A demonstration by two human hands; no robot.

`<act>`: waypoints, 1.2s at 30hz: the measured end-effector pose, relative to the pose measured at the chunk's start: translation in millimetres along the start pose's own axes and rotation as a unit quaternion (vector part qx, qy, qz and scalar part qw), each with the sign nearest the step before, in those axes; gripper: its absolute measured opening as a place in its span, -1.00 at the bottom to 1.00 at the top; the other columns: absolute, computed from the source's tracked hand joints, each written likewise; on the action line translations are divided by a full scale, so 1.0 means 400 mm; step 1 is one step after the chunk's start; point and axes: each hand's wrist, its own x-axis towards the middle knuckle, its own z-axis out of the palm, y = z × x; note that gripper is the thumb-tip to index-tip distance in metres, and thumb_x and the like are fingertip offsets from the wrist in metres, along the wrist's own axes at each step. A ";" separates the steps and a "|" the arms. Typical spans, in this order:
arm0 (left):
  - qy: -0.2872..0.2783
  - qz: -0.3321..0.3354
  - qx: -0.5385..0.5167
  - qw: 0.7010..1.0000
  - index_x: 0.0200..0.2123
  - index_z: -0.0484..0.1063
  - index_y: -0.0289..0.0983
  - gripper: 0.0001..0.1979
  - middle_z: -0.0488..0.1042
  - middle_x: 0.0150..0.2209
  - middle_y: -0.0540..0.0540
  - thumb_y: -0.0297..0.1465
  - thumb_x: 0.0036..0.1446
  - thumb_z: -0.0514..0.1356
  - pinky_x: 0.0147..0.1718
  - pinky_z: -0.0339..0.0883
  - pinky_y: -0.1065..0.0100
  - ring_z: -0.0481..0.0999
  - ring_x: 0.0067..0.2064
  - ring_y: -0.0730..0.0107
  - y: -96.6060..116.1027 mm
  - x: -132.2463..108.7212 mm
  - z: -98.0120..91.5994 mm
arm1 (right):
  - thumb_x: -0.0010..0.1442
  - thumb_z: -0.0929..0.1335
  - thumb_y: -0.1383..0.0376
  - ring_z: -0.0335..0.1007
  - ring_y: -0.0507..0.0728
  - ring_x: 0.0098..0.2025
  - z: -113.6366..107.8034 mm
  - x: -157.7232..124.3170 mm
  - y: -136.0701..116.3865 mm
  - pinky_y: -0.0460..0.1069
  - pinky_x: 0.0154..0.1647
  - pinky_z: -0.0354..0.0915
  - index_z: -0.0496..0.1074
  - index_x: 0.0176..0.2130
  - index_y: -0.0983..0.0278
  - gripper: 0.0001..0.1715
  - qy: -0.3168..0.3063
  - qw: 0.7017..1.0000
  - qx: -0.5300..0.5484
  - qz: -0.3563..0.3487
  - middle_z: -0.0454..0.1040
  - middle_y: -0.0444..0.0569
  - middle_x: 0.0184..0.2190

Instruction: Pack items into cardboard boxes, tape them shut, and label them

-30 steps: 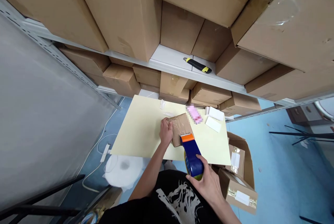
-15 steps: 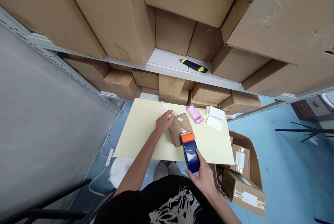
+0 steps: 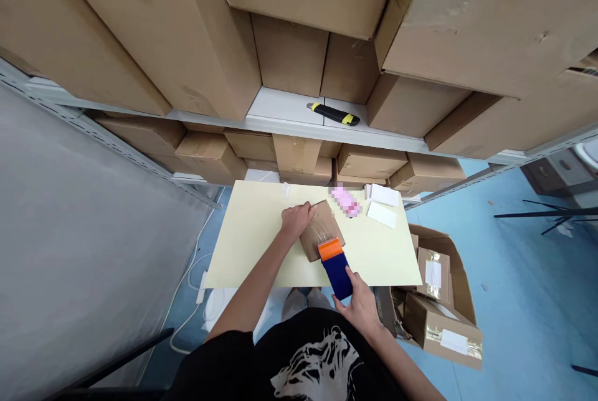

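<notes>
A small brown cardboard box (image 3: 322, 226) lies at an angle on the pale yellow table (image 3: 252, 233), with shiny clear tape across its top. My left hand (image 3: 297, 220) grips the box's upper left edge, fingers closed on it. In my right hand (image 3: 360, 302) is a blue tape dispenser (image 3: 337, 273) with an orange head, held by its near end. The orange head rests against the box's near edge.
A pink pixelated object (image 3: 346, 200), white cards (image 3: 383, 214) and a scrap of clear plastic (image 3: 286, 190) lie at the table's far side. A black-yellow cutter (image 3: 333, 114) is on the shelf (image 3: 284, 108) among boxes. An open carton (image 3: 460, 270) stands right.
The dispenser has tilted and its head has shifted slightly toward the box's lower left. My left hand has closed on the box edge. The whole view has shifted a little.
</notes>
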 end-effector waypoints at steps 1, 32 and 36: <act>-0.001 0.001 0.002 1.000 -0.16 0.40 -0.21 -0.50 0.55 -0.22 -0.19 -0.08 0.27 -0.23 -0.26 0.20 0.27 0.51 -0.17 0.15 0.001 0.001 0.001 | 0.07 0.31 0.22 0.41 0.22 -0.24 0.001 0.000 0.004 0.10 -0.25 0.38 0.01 0.25 0.31 -0.19 -0.001 1.000 -0.001 -0.005 0.38 0.06 -0.24; -0.031 0.015 -0.036 0.999 -0.11 0.41 -0.16 -0.49 0.55 -0.19 -0.19 -0.05 0.24 -0.21 -0.15 0.23 0.23 0.50 -0.11 0.15 -0.018 0.008 -0.012 | 0.05 0.30 0.25 0.48 0.24 -0.19 0.015 -0.219 0.110 0.10 -0.23 0.44 0.07 0.24 0.20 -0.22 -0.035 0.998 0.008 0.046 0.44 0.04 -0.17; -0.066 0.050 -0.070 0.994 -0.15 0.46 -0.07 -0.49 0.55 -0.17 -0.09 0.03 0.18 -0.16 -0.09 0.21 0.25 0.48 -0.08 0.16 -0.044 0.021 -0.011 | 0.05 0.29 0.28 0.44 0.21 -0.14 0.056 -0.164 0.092 0.09 -0.18 0.42 0.02 0.26 0.24 -0.19 -0.056 0.997 0.024 0.046 0.40 0.07 -0.13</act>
